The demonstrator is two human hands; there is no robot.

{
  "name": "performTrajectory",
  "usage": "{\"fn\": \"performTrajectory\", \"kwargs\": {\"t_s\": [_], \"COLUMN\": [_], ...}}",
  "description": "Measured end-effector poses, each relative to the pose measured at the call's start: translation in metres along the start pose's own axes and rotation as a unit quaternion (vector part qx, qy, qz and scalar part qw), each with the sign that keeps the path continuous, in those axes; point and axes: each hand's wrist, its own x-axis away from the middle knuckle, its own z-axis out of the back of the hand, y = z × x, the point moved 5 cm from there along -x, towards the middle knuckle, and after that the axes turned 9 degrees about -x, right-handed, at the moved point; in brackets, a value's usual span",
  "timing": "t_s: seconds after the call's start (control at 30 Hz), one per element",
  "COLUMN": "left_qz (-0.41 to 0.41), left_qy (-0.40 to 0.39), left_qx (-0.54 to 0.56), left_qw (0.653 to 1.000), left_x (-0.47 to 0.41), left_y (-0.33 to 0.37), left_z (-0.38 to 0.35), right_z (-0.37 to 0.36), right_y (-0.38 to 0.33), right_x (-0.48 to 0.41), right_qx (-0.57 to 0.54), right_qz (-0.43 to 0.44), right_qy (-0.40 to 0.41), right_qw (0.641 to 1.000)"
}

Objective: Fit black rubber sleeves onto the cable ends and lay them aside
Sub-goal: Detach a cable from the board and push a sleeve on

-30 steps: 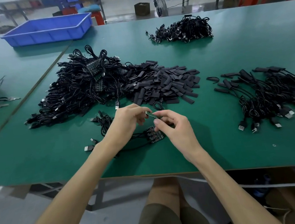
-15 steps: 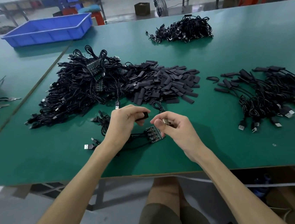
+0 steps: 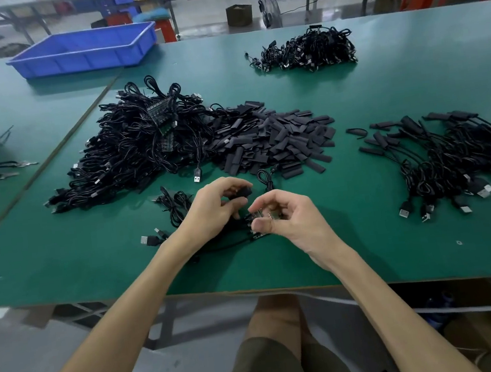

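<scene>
Your left fingers curl round a black rubber sleeve and pinch it against the thumb, holding it just above and to the left of your right fingers. Those are bent inward, and with the thumb they pinch one of the circuit-board cable ends, a small cluster of green boards directly beneath them on the green table. Sleeve and board are close but still apart, so this sleeve is not yet on.

Well to the right of your right fingers lies the finished pile, cables whose far ends already wear sleeves, with USB plugs facing you. That part looks done, and it is the smaller share. Beyond your left fingers sits the big heap of bare cables, and straight ahead of both hands is the mound of loose sleeves; both are large, so most of the job appears to remain. A short bundle of cables trails just behind your left fingers, probably the batch in hand.

Far past your right fingers there is another cable pile, too distant to tell whether it is sleeved. A blue tray stands far beyond your left fingers.
</scene>
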Motion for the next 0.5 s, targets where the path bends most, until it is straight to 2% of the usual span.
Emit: {"fn": "performTrajectory", "kwargs": {"t_s": [0.17,0.3,0.5], "left_qz": [-0.006,-0.011,-0.033], "left_qy": [0.016,-0.005,-0.018], "left_qx": [-0.035,-0.064,-0.076], "left_qw": [0.999,0.998,0.996], "left_x": [0.0,0.0,0.001], "left_y": [0.001,0.002,0.001], "left_z": [-0.001,-0.006,-0.006], "right_z": [0.007,0.003,0.011], "right_y": [-0.002,-0.001,-0.002], "right_x": [0.003,0.004,0.005], "right_qx": [-0.038,-0.035,-0.058], "right_qz": [-0.004,-0.001,0.014], "right_qy": [-0.004,-0.004,0.06], "right_qw": [0.999,0.999,0.996]}}
